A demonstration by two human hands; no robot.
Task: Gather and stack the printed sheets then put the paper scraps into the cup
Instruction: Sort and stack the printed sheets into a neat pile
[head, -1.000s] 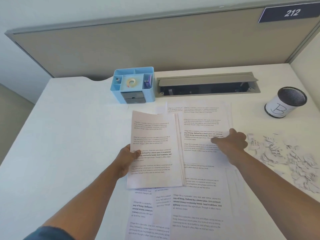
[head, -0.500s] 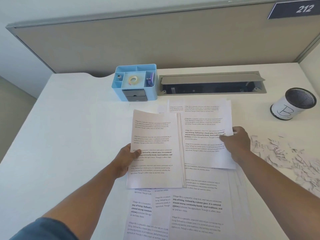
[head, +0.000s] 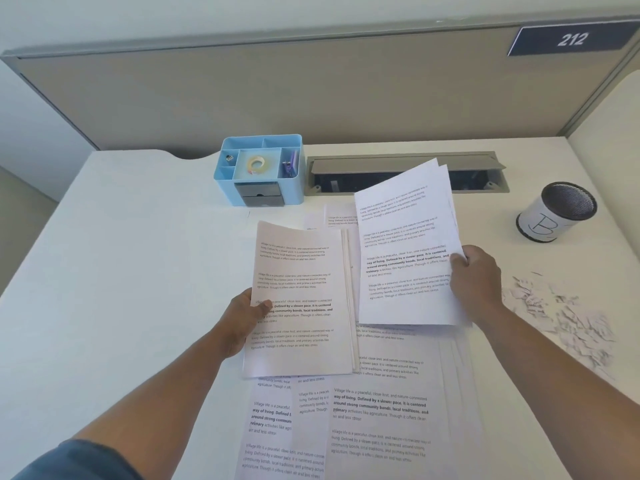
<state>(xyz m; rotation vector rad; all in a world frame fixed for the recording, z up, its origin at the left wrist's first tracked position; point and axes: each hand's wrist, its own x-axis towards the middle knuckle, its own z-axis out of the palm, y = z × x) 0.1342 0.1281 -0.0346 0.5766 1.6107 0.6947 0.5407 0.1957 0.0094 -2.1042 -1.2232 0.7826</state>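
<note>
Sheets (head: 405, 258) pinched in the right hand (head: 476, 282) should land squarely. Left hand (head: 244, 317) grips the stack (head: 301, 299); align edges.

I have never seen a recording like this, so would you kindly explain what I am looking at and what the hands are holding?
There is no machine here: a person wears a wide-angle camera on the head, looking forward and down at their own two bare hands over a white desk. The left hand grips a stack of printed sheets. The right hand pinches a few more sheets, lifted and tilted above the desk. More printed sheets lie spread near the person. To the right is a pile of paper scraps, and beyond it a cup marked with a B. At the back stands a blue desk organizer holding a tape roll.
</note>
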